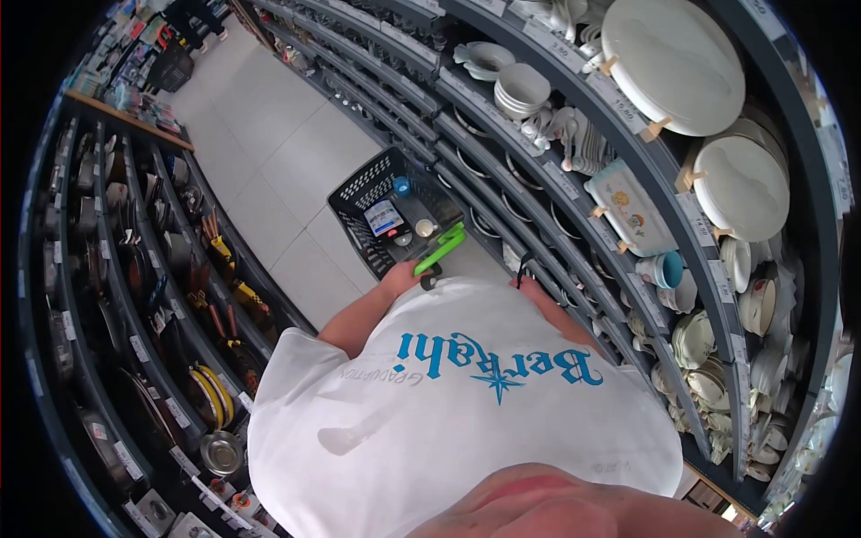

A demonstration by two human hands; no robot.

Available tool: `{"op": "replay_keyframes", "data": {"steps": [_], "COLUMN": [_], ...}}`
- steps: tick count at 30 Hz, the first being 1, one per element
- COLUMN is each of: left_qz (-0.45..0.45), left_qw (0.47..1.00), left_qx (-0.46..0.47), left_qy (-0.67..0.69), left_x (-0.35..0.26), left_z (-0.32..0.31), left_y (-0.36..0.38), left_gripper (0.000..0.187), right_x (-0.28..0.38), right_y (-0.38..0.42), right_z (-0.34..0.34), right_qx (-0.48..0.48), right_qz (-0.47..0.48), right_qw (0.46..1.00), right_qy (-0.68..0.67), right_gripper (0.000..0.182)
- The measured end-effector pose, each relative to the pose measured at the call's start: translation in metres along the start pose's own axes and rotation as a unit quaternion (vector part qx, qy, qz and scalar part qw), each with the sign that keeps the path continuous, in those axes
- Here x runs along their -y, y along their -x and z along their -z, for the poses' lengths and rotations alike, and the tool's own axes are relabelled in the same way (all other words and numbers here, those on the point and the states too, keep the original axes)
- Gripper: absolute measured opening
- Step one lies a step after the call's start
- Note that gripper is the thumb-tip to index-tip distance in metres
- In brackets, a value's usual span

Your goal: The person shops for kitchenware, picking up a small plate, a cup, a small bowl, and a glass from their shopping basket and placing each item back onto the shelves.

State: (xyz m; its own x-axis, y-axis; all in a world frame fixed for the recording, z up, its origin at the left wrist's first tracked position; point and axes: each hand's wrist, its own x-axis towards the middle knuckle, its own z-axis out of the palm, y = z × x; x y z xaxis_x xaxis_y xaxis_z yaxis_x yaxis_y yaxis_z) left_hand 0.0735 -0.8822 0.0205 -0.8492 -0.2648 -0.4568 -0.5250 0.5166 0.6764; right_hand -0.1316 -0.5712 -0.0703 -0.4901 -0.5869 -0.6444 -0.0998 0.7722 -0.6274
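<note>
My left hand (401, 279) is closed around the green handle (442, 249) of a black shopping basket (352, 199), in front of my body. Inside the basket lie a packet with a white and blue label (384, 218), a small blue item (402, 186) and a small round cream-coloured item (424, 228). Close to the right-hand shelves is my right hand (527, 284), with a dark strap (524, 266) beside it. Its fingers are too small and hidden to make out.
Shelves of white plates (673, 63), bowls (522, 88) and a patterned rectangular dish (630, 208) run along my right. Pans and utensils fill the shelves (134, 260) on my left. A tiled aisle floor (269, 152) stretches ahead, with a person's legs (199, 25) far off.
</note>
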Motion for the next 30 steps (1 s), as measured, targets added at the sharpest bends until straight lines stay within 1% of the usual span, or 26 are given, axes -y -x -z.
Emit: {"op": "replay_keyframes", "data": {"steps": [1,2,3,4,8,10,12,16,17,19,21,25,27,28,30], "left_qz": [-0.006,-0.001,-0.009,-0.018,-0.004,-0.011,-0.006,-0.005,-0.004,-0.005,0.007,-0.009,-0.024,-0.03,-0.056], "left_qw": [1.0,1.0,1.0,1.0,1.0,1.0,0.999,0.999,0.999,0.999,0.999,0.999,0.998,0.998,0.997], "left_qx": [0.0,0.003,0.0,-0.003,-0.004,0.001,0.001,0.011,0.008,0.012,0.011,0.031,0.007,0.013,-0.029], "left_qy": [0.0,0.0,0.008,0.015,-0.002,-0.01,-0.044,-0.045,-0.043,-0.044,-0.032,-0.034,-0.054,-0.057,-0.04], "left_x": [0.005,0.009,0.013,0.016,0.015,0.018,0.019,0.014,0.014,0.013,0.01,0.005,0.0,-0.002,-0.009], "left_z": [0.001,0.002,0.003,0.004,0.02,0.024,0.027,0.034,0.033,0.034,0.034,0.036,0.035,0.034,0.03], "left_y": [-0.002,-0.003,-0.005,-0.006,-0.007,-0.011,-0.014,-0.014,-0.014,-0.014,-0.015,-0.019,-0.024,-0.026,-0.033], "left_gripper": [0.04,0.04,0.04,0.04,0.039,0.039,0.039,0.039,0.039,0.039,0.036,0.033,0.031,0.031,0.031], "right_x": [0.011,0.022,0.007,0.006,0.021,0.016,0.009,-0.002,-0.005,-0.005,-0.001,-0.005,-0.01,-0.011,-0.016], "right_y": [0.0,0.0,-0.014,-0.019,-0.011,-0.013,-0.007,0.006,0.01,0.019,0.03,0.043,0.049,0.052,0.06], "right_z": [-0.001,0.0,-0.008,-0.011,-0.013,-0.015,-0.021,-0.034,-0.037,-0.042,-0.043,-0.05,-0.053,-0.054,-0.055], "right_qx": [-0.013,-0.008,-0.004,-0.001,-0.008,0.036,0.028,-0.001,-0.004,-0.012,-0.016,-0.032,-0.047,-0.058,-0.062], "right_qz": [0.046,0.017,0.029,0.04,0.026,-0.028,-0.049,-0.094,-0.098,-0.105,-0.108,-0.108,-0.113,-0.115,-0.115], "right_qw": [0.999,0.998,0.998,0.998,0.997,0.995,0.996,0.994,0.994,0.994,0.994,0.994,0.992,0.991,0.991], "right_qy": [0.021,0.06,0.051,0.042,0.076,0.083,0.069,0.054,0.049,-0.005,-0.01,-0.01,-0.019,-0.023,-0.034], "right_gripper": [0.017,0.017,0.017,0.018,0.02,0.023,0.024,0.026,0.026,0.024,0.023,0.021,0.021,0.021,0.021]}}
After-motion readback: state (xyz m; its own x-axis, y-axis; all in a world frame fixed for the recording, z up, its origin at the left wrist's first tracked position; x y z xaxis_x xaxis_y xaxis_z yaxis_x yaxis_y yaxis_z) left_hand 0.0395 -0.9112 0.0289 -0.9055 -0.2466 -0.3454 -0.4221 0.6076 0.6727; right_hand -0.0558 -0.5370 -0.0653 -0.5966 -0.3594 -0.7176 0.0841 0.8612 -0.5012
